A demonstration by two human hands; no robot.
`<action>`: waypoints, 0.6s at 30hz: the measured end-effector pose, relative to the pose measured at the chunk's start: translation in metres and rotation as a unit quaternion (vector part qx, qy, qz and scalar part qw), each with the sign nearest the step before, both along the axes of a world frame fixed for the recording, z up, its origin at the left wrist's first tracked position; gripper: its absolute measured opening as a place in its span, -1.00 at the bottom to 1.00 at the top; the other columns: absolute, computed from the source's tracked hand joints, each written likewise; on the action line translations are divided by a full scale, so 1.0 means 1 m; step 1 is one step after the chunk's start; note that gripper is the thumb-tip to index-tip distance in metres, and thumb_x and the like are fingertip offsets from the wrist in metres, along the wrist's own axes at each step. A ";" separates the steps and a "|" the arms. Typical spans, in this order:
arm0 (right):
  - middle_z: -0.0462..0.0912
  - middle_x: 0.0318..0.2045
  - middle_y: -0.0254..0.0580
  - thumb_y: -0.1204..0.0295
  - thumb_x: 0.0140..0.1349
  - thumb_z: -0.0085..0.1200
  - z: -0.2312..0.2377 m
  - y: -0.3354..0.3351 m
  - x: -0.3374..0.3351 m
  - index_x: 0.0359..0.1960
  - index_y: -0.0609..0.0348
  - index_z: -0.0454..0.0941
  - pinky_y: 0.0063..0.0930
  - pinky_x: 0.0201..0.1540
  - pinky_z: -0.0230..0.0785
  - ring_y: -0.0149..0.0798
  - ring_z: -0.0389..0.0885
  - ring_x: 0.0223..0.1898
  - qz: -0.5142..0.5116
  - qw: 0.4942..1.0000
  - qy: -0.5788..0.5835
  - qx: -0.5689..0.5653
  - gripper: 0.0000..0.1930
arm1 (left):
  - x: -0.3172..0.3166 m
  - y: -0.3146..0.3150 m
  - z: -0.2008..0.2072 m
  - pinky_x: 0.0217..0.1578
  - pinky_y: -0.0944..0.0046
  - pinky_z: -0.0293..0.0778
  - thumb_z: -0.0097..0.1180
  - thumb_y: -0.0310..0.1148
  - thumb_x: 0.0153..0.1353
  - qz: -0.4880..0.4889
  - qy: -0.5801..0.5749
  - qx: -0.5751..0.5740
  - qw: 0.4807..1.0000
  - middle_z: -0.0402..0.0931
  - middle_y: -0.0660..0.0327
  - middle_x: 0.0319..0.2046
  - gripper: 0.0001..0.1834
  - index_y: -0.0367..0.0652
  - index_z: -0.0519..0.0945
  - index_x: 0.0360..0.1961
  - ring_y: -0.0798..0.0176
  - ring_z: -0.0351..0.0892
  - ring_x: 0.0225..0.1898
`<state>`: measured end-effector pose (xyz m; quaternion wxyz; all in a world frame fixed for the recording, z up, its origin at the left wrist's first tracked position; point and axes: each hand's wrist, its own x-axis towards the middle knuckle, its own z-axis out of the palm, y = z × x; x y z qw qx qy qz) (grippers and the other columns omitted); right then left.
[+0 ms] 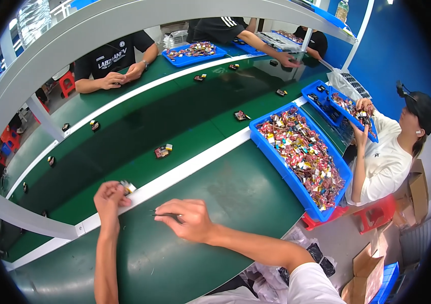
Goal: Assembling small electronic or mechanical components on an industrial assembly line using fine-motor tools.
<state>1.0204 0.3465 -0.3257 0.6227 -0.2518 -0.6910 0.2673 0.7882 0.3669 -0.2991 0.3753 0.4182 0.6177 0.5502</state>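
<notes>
My left hand [108, 198] is closed at the white rail [175, 177] along the belt's near edge. Between its fingers is a small electronic part [128, 187] with a white piece on it; the fingers hide much of it. To the right, over the green worktop [220, 187], my right hand [189, 219] pinches a pair of dark tweezers [167, 215]. Their tips point left toward my left hand and stand apart from the part.
Right of my hands stands a blue tray [261, 133] heaped with small wired parts. Several small assemblies, one a red-and-black piece [163, 151], lie on the green belt [139, 131]. Co-workers sit across it; one at right holds a smaller blue tray [334, 93]. A grey frame [48, 61] arches overhead.
</notes>
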 end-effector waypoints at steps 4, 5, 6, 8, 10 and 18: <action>0.75 -0.42 -0.28 0.56 0.06 0.40 0.000 0.000 -0.009 -0.37 0.13 0.69 -0.44 -0.52 0.45 -0.23 0.67 -0.55 0.017 1.000 -0.008 0.002 -0.87 | -0.067 0.030 -0.007 -0.53 0.45 0.49 0.19 -0.44 0.36 0.103 0.088 0.049 0.990 0.59 0.20 -0.43 -0.80 -0.39 0.61 -0.12 0.43 0.53 -0.59; 0.75 -0.42 -0.28 0.56 0.06 0.40 0.000 -0.001 -0.009 -0.37 0.13 0.69 -0.44 -0.52 0.45 -0.23 0.67 -0.55 0.025 1.000 -0.006 0.001 -0.87 | -0.074 0.035 -0.008 -0.53 0.45 0.49 0.19 -0.44 0.36 0.111 0.090 0.048 0.989 0.59 0.20 -0.43 -0.80 -0.39 0.61 -0.12 0.43 0.53 -0.59; 0.75 -0.43 -0.28 0.55 0.06 0.40 0.000 0.000 -0.003 -0.37 0.12 0.69 -0.45 -0.53 0.44 -0.24 0.66 -0.56 0.010 1.000 -0.016 -0.010 -0.87 | -0.077 0.044 -0.009 -0.57 0.45 0.49 0.19 -0.46 0.35 0.115 0.131 0.022 0.984 0.59 0.17 -0.40 -0.79 -0.43 0.60 -0.12 0.45 0.53 -0.60; 0.74 -0.45 -0.31 0.55 0.05 0.41 -0.005 0.004 0.004 -0.37 0.10 0.69 -0.48 -0.56 0.39 -0.27 0.61 -0.64 -0.014 1.000 -0.020 -0.009 -0.86 | -0.082 0.054 -0.008 -0.50 0.23 0.58 0.20 -0.40 0.35 0.116 0.212 -0.046 0.969 0.60 0.04 -0.28 -0.75 -0.44 0.61 -0.12 0.24 0.64 -0.49; 0.76 -0.43 -0.26 0.57 0.04 0.43 -0.003 0.004 -0.002 -0.36 0.14 0.70 -0.52 -0.63 0.29 -0.34 0.55 -0.67 0.005 1.000 -0.010 0.002 -0.84 | -0.122 0.052 -0.018 -0.38 0.11 0.58 0.21 -0.36 0.34 0.170 0.398 -0.007 0.901 0.60 -0.02 -0.22 -0.73 -0.40 0.62 -0.10 0.08 0.66 -0.38; 0.79 -0.39 -0.23 0.60 0.02 0.44 -0.006 0.004 -0.004 -0.37 0.18 0.72 -0.59 -0.69 0.13 -0.50 0.35 -0.76 0.011 1.000 -0.020 -0.007 -0.85 | -0.051 0.065 0.008 -0.40 0.18 0.58 0.20 -0.38 0.30 0.069 0.374 0.076 0.922 0.70 0.04 -0.31 -0.78 -0.32 0.70 -0.14 0.11 0.71 -0.40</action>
